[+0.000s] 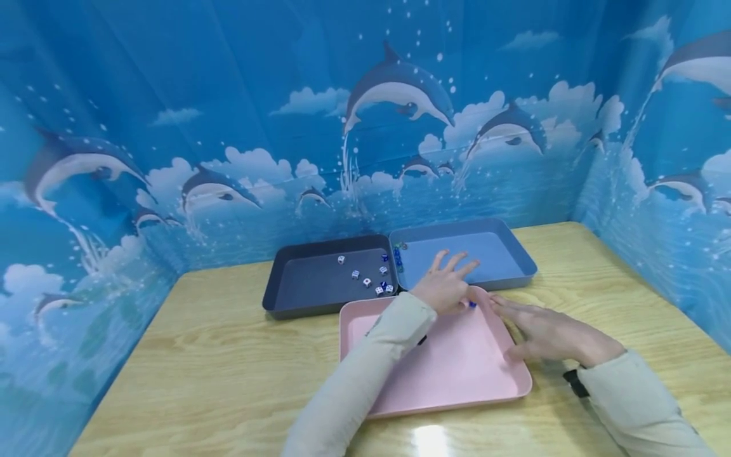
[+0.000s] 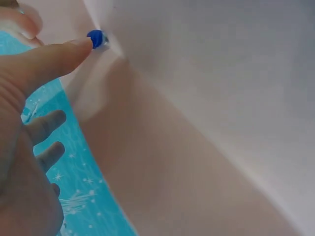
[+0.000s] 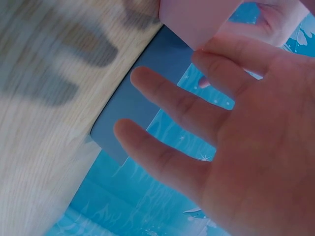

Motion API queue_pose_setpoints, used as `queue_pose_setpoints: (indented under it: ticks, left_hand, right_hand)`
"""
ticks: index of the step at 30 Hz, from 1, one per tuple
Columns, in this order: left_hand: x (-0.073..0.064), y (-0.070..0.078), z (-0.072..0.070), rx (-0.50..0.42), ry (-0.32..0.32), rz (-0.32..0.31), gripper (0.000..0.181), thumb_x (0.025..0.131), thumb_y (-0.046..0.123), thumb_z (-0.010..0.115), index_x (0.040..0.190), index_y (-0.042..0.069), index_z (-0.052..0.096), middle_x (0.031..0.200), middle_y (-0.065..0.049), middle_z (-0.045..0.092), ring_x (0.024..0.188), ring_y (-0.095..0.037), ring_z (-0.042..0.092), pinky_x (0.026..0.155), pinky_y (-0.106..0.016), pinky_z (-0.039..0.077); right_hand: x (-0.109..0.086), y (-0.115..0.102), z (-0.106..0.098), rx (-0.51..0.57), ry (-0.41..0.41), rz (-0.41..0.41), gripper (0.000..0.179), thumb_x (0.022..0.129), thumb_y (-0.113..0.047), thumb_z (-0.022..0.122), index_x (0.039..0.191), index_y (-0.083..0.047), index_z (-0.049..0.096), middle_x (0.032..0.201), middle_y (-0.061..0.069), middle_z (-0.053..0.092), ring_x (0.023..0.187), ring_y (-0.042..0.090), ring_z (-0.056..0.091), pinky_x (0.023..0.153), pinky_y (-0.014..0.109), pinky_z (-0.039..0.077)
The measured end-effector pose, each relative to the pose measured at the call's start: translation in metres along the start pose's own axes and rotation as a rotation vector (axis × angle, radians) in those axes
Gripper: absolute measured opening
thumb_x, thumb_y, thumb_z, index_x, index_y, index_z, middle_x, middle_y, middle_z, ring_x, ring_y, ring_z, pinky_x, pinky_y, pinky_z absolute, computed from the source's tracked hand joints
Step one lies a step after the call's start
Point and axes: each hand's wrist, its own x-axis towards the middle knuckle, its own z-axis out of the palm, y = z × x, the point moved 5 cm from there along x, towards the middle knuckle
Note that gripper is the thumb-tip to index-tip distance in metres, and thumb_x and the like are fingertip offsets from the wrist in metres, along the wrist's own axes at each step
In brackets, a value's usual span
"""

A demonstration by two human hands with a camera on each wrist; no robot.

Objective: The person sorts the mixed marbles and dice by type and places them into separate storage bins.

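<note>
In the head view a pink tray point(image 1: 445, 355) lies in front of the person. The left hand point(image 1: 448, 285) reaches over its far right corner with the fingers spread. Its thumb tip touches a blue marble point(image 2: 97, 39) lying against the tray's inner wall, as seen in the left wrist view. The right hand point(image 1: 548, 330) is at the tray's right wall, thumb over the rim and fingers outside, holding that wall. In the right wrist view the ring and little fingers point(image 3: 162, 157) stretch out straight, away from the tray.
Behind the pink tray stand a dark grey tray point(image 1: 308, 279) with several white and blue dice point(image 1: 367, 282) and a blue-grey tray point(image 1: 480, 254) with blue and green marbles point(image 1: 398, 257) along its left side. A dolphin-print curtain point(image 1: 274, 95) surrounds the wooden table point(image 1: 228, 355).
</note>
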Motion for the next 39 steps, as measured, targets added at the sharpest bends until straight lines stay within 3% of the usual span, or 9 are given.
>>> queue_pose_setpoints:
  ticks: [8,15,26,31,35,39]
  left_hand:
    - [0.003,0.000,0.004,-0.018,-0.004,-0.013,0.029,0.092,0.050,0.070,0.116,0.035,0.075,0.165,0.001,0.028,0.153,-0.025,0.017,0.122,-0.047,0.013]
    - [0.002,0.001,0.007,-0.086,0.016,0.003,0.032,0.092,0.045,0.071,0.124,0.044,0.071,0.165,0.000,0.028,0.153,-0.025,0.015,0.123,-0.046,0.010]
    - [0.008,-0.001,0.008,-0.089,0.006,0.005,0.016,0.093,0.038,0.074,0.109,0.040,0.079,0.163,0.002,0.034,0.152,-0.025,0.019,0.122,-0.044,0.015]
    - [0.007,-0.003,0.007,-0.090,0.011,0.011,0.018,0.093,0.037,0.074,0.110,0.039,0.078,0.162,0.002,0.036,0.152,-0.025,0.020,0.122,-0.045,0.014]
    - [0.004,-0.007,-0.002,-0.110,0.052,0.013,0.022,0.092,0.038,0.074,0.114,0.037,0.077,0.160,0.001,0.038,0.152,-0.025,0.020,0.122,-0.047,0.012]
    - [0.000,-0.019,-0.016,-0.124,0.123,0.000,0.020,0.093,0.038,0.074,0.112,0.034,0.079,0.159,0.000,0.040,0.152,-0.026,0.019,0.122,-0.049,0.012]
  right_hand:
    - [0.001,0.002,0.000,-0.007,0.005,-0.012,0.097,0.084,-0.037,0.081,0.153,0.009,0.033,0.158,0.033,0.025,0.136,0.060,0.031,0.101,0.074,0.033]
    - [0.001,-0.001,0.002,0.023,0.006,-0.024,0.096,0.084,-0.037,0.081,0.153,0.009,0.033,0.159,0.033,0.024,0.137,0.060,0.030,0.102,0.074,0.033]
    - [0.000,0.000,-0.002,0.008,0.017,-0.019,0.099,0.083,-0.039,0.081,0.154,0.008,0.031,0.159,0.032,0.024,0.137,0.060,0.030,0.103,0.075,0.031]
    - [0.001,-0.001,-0.003,0.014,0.017,-0.022,0.098,0.083,-0.039,0.081,0.154,0.008,0.031,0.159,0.032,0.024,0.138,0.060,0.030,0.104,0.074,0.031]
    - [0.000,0.000,-0.002,0.010,0.013,-0.027,0.100,0.083,-0.040,0.081,0.154,0.009,0.031,0.158,0.033,0.024,0.136,0.061,0.031,0.103,0.074,0.032]
    - [0.000,0.001,-0.001,0.006,0.014,-0.026,0.099,0.083,-0.040,0.081,0.153,0.011,0.032,0.158,0.033,0.024,0.136,0.060,0.032,0.104,0.072,0.033]
